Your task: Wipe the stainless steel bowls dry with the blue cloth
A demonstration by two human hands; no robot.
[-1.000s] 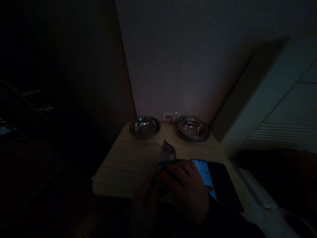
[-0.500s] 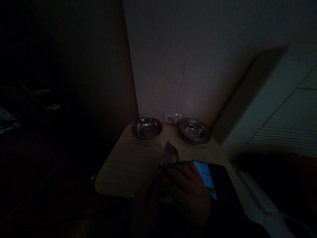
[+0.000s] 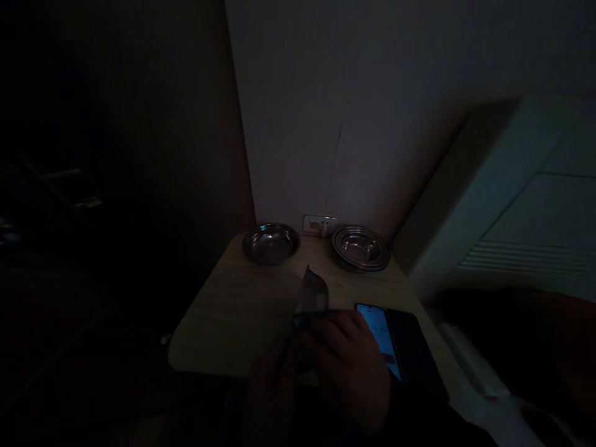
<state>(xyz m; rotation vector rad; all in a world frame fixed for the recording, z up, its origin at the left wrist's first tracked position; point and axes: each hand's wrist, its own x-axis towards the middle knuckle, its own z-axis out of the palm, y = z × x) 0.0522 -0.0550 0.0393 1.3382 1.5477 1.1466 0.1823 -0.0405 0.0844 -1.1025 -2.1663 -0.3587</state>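
Observation:
In dim light, my right hand (image 3: 349, 366) is closed, its fingers bent over a thin greyish sheet-like piece with a bluish edge (image 3: 313, 293). This piece sticks up from my fingers in a pointed, curved shape, and I cannot make out whether it is a bag or a cloth. Close beside it on the left, my left hand (image 3: 272, 379) is closed at the piece's lower side; its fingers are mostly lost in shadow. Both hands are over the front part of a small pale wooden table (image 3: 223, 310).
A shallow metal bowl (image 3: 271, 244) stands at the table's back left, and a stack of metal bowls (image 3: 361, 248) at the back right. Between them is a wall socket (image 3: 320, 225). A lit phone (image 3: 379, 335) in a dark folding case (image 3: 412, 347) lies right of my hands.
The whole view has shifted slightly, so the table and bowls appear a little farther left. Both hands keep nearly the same pose around the greyish piece.

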